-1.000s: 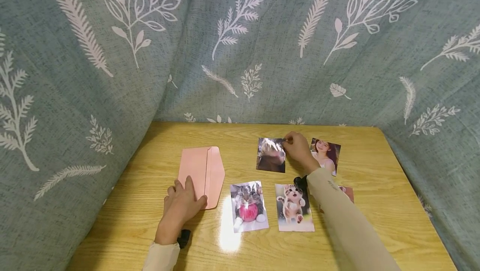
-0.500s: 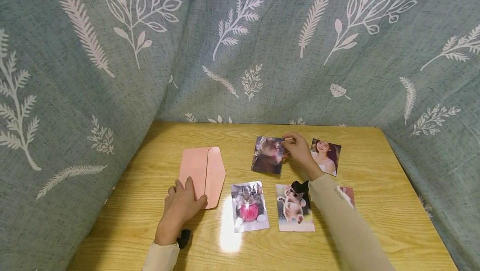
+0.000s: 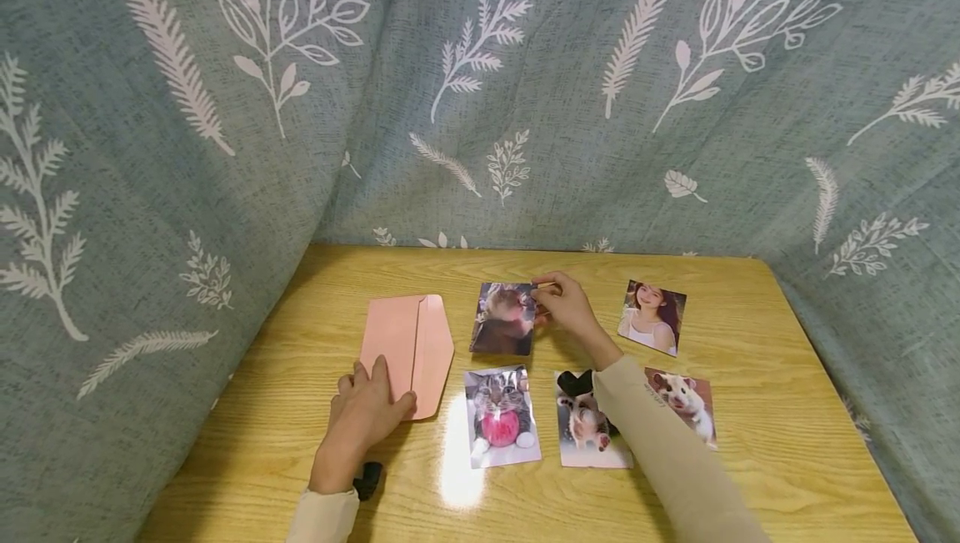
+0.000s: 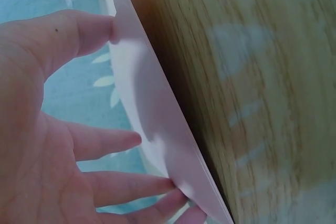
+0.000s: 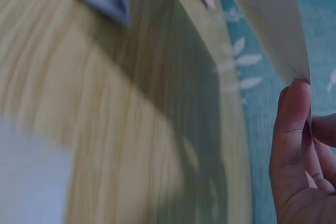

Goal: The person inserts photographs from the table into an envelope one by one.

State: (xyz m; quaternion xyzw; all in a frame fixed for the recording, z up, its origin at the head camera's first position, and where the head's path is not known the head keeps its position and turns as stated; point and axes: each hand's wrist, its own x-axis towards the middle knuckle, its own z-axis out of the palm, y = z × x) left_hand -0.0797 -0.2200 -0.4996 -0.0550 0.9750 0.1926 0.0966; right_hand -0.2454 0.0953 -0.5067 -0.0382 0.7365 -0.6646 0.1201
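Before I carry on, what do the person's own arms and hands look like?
The left hand and right hand are ungloved. Both the left sleeve and right sleeve are plain beige, the right with small lettering too tiny to read. A small black object shows at the left wrist and right wrist. No cables show.

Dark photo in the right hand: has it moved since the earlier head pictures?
Yes, leftward: the dark photo, pinched by the right hand, is now nearer the unmoved pink envelope than in both earlier head pictures.
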